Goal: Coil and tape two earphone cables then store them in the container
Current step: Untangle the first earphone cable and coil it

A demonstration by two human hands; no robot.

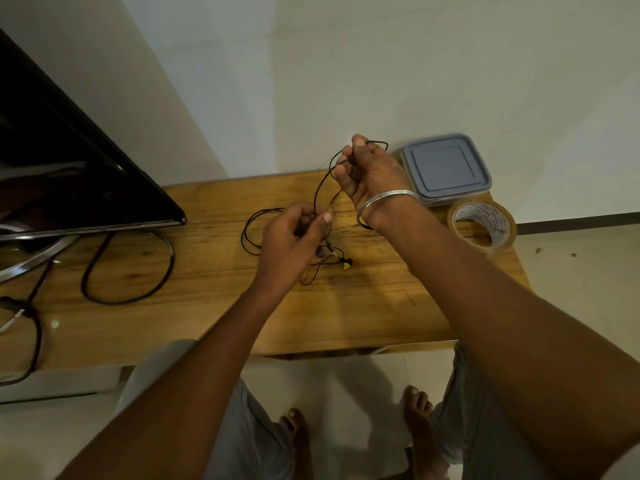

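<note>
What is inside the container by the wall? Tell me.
The grey lid is on the container, hiding its inside. An earphone cable is outside it, held by the left hand and right hand.

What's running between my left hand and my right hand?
A thin black earphone cable stretches from the left hand up to the right hand, shown in the head view.
</note>
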